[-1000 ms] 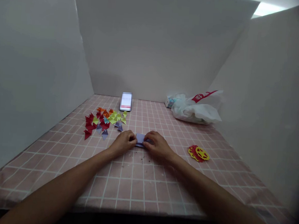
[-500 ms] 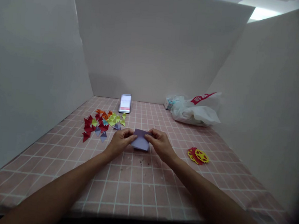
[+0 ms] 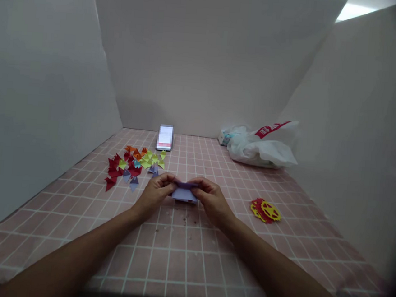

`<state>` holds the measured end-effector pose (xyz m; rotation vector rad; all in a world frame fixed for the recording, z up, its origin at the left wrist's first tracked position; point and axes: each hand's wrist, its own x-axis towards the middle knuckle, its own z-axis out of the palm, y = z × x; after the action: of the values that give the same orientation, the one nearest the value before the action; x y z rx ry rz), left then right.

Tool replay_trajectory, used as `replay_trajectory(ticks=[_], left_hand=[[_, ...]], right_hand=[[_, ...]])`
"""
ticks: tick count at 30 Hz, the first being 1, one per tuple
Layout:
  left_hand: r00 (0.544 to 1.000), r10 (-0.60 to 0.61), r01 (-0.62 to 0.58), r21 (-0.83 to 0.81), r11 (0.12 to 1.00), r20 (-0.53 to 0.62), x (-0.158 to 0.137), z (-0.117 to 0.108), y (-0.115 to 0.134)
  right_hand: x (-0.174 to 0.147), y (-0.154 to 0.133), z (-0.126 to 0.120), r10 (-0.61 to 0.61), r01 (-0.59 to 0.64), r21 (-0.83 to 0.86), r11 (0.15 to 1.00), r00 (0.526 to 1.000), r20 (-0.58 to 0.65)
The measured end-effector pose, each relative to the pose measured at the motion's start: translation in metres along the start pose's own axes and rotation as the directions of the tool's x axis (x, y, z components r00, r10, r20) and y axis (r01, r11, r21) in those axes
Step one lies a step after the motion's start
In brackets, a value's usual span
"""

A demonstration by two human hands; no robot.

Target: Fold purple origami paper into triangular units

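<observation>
Over the pink tiled table (image 3: 177,255) — lilac paper (image 3: 184,193) pinched between left hand (image 3: 154,193) and right hand (image 3: 211,200) grips.

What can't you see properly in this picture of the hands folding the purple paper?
- Head view: the top edge of the purple paper is covered by the fingertips of the left hand and the right hand, so its fold there is hidden.
- The phone screen is blurred, unreadable.
- The white plastic bag hides its contents.
- The folded paper triangles are too small to count.
</observation>
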<state>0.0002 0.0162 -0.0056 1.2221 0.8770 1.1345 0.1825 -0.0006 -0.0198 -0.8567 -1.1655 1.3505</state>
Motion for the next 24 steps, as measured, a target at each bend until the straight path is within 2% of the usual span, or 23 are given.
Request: replay_trajectory(ticks=[3,8,10,15,20,24], left_hand=[[1.0,0.004,-0.004,0.041,0.999,-0.005,-0.0031,0.0006,0.0036],[0.987,0.157,-0.161,0.229,0.96,0.036,-0.0072,0.0005,0.0079],[0.982,0.184,-0.19,0.266,0.945,0.048,-0.0078,0.0,0.0076],[0.981,0.181,-0.192,0.251,0.949,0.065,-0.0058,-0.002,0.0049],[0.964,0.183,-0.221,0.198,0.955,0.19,-0.0035,-0.0037,0.001],[0.937,0.275,-0.332,0.31,0.891,0.213,-0.0041,-0.0033,-0.0008]], right_hand=[[-0.0022,-0.0026,-0.0004,0.037,-0.037,0.02,0.999,0.999,-0.02],[-0.0049,-0.0077,0.0029,0.078,-0.076,0.137,0.988,0.997,-0.014],[-0.0057,-0.0087,0.004,0.074,-0.071,0.154,0.986,0.997,-0.015],[-0.0065,-0.0084,0.0043,0.039,-0.036,0.099,0.994,0.999,-0.026],[-0.0036,-0.0077,0.0014,0.139,-0.119,0.224,0.967,0.987,-0.076],[-0.0037,-0.0064,0.0015,0.195,-0.186,0.27,0.945,0.981,-0.003]])
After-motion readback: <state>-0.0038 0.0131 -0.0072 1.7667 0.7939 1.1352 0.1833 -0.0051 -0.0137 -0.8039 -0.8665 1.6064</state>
